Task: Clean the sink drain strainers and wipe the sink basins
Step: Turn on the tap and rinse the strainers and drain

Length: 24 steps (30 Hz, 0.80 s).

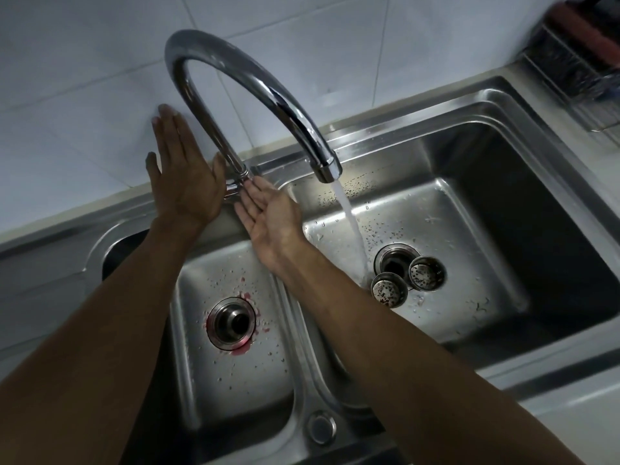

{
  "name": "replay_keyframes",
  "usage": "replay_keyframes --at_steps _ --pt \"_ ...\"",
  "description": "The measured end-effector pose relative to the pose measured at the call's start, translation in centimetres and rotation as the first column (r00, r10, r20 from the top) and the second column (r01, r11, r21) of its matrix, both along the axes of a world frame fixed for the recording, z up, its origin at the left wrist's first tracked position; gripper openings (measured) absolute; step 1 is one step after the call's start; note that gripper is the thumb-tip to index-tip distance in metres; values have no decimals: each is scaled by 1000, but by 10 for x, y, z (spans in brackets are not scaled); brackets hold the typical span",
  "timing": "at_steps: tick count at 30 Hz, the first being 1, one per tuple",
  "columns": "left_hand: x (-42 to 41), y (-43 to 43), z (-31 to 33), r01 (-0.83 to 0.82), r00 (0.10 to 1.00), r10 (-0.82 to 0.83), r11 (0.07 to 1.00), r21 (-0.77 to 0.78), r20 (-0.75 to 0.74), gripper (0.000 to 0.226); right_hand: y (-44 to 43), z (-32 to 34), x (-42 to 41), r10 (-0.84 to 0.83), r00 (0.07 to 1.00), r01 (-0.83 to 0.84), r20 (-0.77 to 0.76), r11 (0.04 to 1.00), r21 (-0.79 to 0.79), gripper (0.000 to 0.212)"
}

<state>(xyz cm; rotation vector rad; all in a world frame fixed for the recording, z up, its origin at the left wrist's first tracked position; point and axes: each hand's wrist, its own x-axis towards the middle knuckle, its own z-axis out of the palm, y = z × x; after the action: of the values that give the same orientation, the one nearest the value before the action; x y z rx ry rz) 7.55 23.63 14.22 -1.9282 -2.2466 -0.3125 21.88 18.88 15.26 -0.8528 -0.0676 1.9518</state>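
Strainers [389, 290] lay by the stream [349, 216] to rinse; our left hand [186, 176] and right hand [271, 219] flanked the tap [268, 92] base, fingers [169, 129] straight, empty.

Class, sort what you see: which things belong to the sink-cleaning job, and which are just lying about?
Job: nearer strainer, farther strainer, left basin, right basin, running tap.
Lying about: wire rack in the far corner.
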Motion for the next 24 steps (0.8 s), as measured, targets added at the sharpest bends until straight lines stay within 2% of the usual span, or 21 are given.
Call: replay_keyframes --at_steps 5,7,8,9,11,12,13,14,15,16,18,20,24 --pt "1 -1 -1 -25 1000 25 1000 18 8 83 -11 -3 2 50 998 -51 23 997 50 46" --pt "9 -12 -1 -65 995 60 996 63 73 81 -30 -10 17 190 968 -208 167 973 101 44" --pt "17 -22 -3 -87 991 77 992 95 108 79 -42 -15 30 284 915 -327 286 938 117 41" --pt "26 -34 -6 -105 986 87 987 118 144 76 -55 -20 48 371 834 -451 408 885 116 36" --pt "47 -63 -16 -124 971 96 985 119 219 72 -75 -32 91 496 590 -664 637 747 34 23" --pt "60 -78 -22 -121 963 92 987 102 253 71 -82 -39 115 507 394 -755 767 654 -44 22" --pt "72 -92 -28 -99 960 73 992 81 272 69 -86 -45 138 450 113 -825 886 539 -168 26" --pt "84 -103 -34 -55 960 37 997 60 279 68 -87 -53 160 313 -196 -841 929 434 -324 32" --pt "96 -111 -39 3 960 -13 999 36 279 67 -87 -59 180 142 -441 -800 886 384 -460 37" --pt "105 -116 -45 69 959 -69 998 11 274 66 -85 -65 197 13 -569 -753 822 392 -528 42" --pt "120 -119 -53 190 955 -177 981 -34 238 63 -77 -81 222 -134 -659 -721 740 393 -571 61" --pt "127 -117 -61 248 957 -229 964 -92 179 62 -64 -102 236 -255 -697 -717 670 291 -634 81" --pt "127 -120 -77 239 967 -222 961 -142 123 60 -51 -136 237 -369 -666 -737 649 189 -649 84"
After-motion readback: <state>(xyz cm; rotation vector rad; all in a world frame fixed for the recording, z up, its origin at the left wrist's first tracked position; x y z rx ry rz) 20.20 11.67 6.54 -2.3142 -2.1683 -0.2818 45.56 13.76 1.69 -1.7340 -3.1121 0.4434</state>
